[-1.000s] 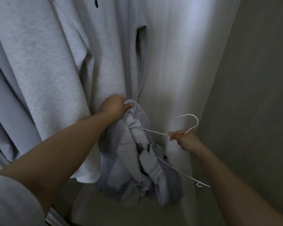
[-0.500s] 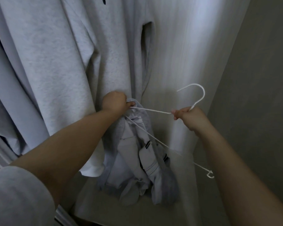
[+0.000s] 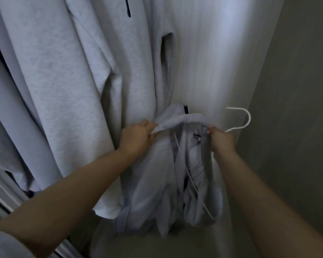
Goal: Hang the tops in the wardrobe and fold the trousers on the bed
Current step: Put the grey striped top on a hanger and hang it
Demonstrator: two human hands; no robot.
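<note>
A light grey top (image 3: 157,175) hangs bunched between my hands inside the wardrobe. My left hand (image 3: 136,138) grips its upper edge at the left. At the neck of a white wire hanger (image 3: 241,123), my right hand (image 3: 221,140) holds the wire and the top's edge. The hook points up to the right. One hanger arm (image 3: 190,181) runs down inside the garment. The hanger's other arm is hidden by the cloth.
Large light grey tops (image 3: 78,90) hang on the left and fill the upper left of the view. The wardrobe's pale back panel (image 3: 213,53) rises behind my hands. A darker side wall (image 3: 296,108) stands close on the right. A sliding-door rail (image 3: 0,198) runs at the lower left.
The top's edge has been pulled across from my left hand to my right hand, covering the hanger's upper arm. My right hand now holds cloth and hanger together, with the garment spread wider.
</note>
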